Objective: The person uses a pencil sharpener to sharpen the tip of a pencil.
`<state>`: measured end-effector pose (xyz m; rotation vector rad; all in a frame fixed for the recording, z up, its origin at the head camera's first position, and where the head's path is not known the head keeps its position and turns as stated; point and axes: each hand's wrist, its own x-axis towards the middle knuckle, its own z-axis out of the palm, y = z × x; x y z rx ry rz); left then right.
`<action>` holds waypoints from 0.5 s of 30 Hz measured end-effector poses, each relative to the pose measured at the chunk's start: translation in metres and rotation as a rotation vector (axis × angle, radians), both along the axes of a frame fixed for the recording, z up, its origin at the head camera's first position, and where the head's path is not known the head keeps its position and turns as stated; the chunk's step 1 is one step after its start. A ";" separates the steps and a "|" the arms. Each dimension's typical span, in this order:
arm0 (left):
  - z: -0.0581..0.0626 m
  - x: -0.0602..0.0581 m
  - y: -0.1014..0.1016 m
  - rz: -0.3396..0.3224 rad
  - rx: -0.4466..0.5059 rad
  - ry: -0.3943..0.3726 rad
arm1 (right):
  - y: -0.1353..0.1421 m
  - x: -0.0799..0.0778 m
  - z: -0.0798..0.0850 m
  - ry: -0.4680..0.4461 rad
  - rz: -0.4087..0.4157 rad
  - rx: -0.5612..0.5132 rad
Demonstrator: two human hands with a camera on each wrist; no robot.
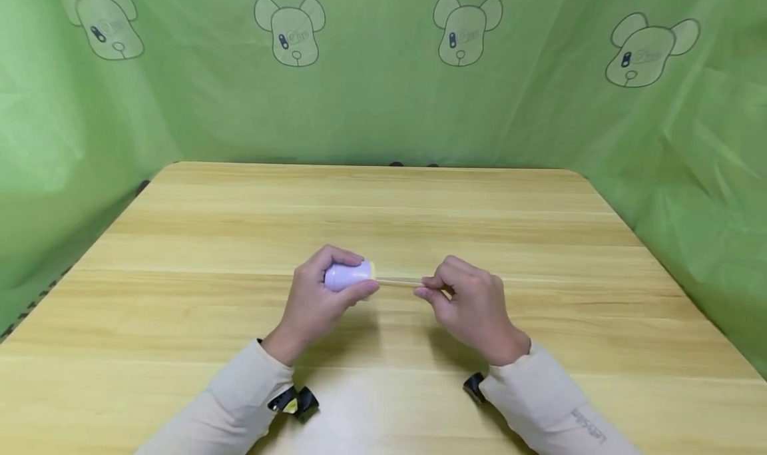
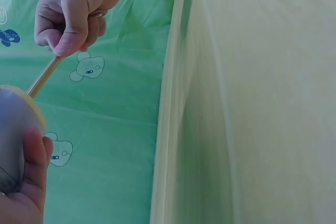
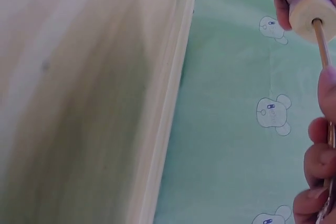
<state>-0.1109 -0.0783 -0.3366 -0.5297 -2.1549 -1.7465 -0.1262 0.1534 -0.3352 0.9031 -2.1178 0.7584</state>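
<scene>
- At far left, and on along the back and right side: a green sheet (image 1: 54, 188), printed with outlined bear heads (image 1: 114, 28).
- Spread below from left to right: a pale wood-grain table (image 1: 192, 262), rounded at both far corners.
- Reaching in from lower left: a light left sleeve (image 1: 234, 395), with dark wrist gear (image 1: 307, 405) at the cuff.
- Next, the left hand (image 1: 311, 308), fingers and thumb wrapped around a lilac cylinder (image 1: 344, 276).
- Held on its side near the middle, raised above the tabletop, yellowish end (image 1: 373, 270) to the right.
- From a hole in that end, a thin stick (image 1: 398, 280), running straight rightward; cannot tell how deep inside.
- Next, the right hand (image 1: 473, 302), pinching the stick between thumb and curled fingers, well apart from the left; in the right wrist view, more of the stick lying along the fingers.
- Farther right: a matching right sleeve (image 1: 539, 402), lettered along the forearm, with a dark piece (image 1: 474, 388) beside the cuff.
</scene>
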 end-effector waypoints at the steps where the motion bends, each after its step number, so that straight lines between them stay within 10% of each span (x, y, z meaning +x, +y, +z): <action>1: 0.000 0.000 0.000 -0.005 -0.006 0.002 | 0.000 0.000 0.000 -0.017 0.005 0.007; 10: 0.000 0.000 -0.001 -0.023 -0.041 0.106 | 0.005 0.000 0.004 -0.205 0.068 0.085; 15: -0.003 -0.001 0.000 -0.046 -0.058 0.184 | 0.010 0.001 0.014 -0.551 0.169 0.100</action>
